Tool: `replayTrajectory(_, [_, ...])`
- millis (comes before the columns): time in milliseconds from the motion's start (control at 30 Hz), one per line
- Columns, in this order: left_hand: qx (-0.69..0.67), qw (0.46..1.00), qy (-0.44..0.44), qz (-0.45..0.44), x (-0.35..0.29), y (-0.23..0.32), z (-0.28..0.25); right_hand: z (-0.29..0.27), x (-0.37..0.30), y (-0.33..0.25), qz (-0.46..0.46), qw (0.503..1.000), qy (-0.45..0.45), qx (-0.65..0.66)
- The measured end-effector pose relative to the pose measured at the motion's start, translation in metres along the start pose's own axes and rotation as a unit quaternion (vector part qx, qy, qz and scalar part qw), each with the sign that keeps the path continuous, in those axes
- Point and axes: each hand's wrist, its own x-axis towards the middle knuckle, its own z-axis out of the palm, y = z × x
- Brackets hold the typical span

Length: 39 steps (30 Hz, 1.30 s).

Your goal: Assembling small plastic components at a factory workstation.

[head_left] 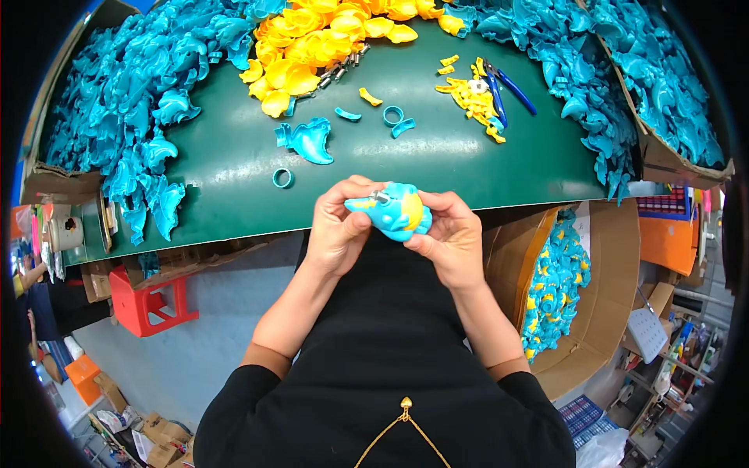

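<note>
Between my two hands, just off the table's near edge, is a small teal and yellow plastic toy figure [395, 216] with a dark metallic piece showing at its upper left. My left hand [341, 218] grips its left end between thumb and fingers. On the other end, my right hand [451, 234] pinches it with thumb and forefinger. Beyond the hands on the green table [234, 183] lie a teal shell piece [310, 141], a teal ring [283, 178] and a second teal ring [393, 116].
Teal parts heap up at the left [148, 86] and right [546, 47], with yellow parts [312, 43] at the back. Blue-handled pliers [511, 90] lie beside yellow scraps [472, 97]. Right of me a cardboard box [605, 304] holds similar toys; a red stool [152, 300] stands left.
</note>
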Motion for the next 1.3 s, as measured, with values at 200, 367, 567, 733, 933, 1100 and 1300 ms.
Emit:
replayTrajectory(200, [0.518,0.841,-0.081,0.136,0.005,0.029,0.0,0.006,0.032,-0.045,-0.036,0.885,-0.135,-0.444])
replayTrajectory(367, [0.413,0.896,0.021,0.161,0.021,0.016,-0.002,-0.022,0.111,-0.031,0.055,0.987,0.012,-0.149])
replayTrajectory(567, [0.501,0.864,-0.011,0.053,0.021,0.022,-0.003,-0.037,0.15,-0.022,0.023,0.958,-0.032,-0.284])
replayTrajectory(733, [0.534,0.841,-0.02,0.082,0.02,0.028,0.002,0.003,0.139,-0.017,-0.203,0.782,-0.051,-0.587])
replayTrajectory(933, [0.564,0.815,-0.121,0.056,0.026,0.042,0.021,-0.029,0.14,-0.008,-0.163,0.848,-0.054,-0.502])
replayTrajectory(1100, [0.766,0.609,-0.009,0.207,0.052,0.124,-0.02,-0.058,0.081,-0.094,-0.133,0.915,0.053,-0.378])
replayTrajectory(1300, [0.962,0.167,0.175,0.13,0.056,0.262,-0.155,-0.178,-0.074,-0.166,0.213,0.614,0.196,-0.734])
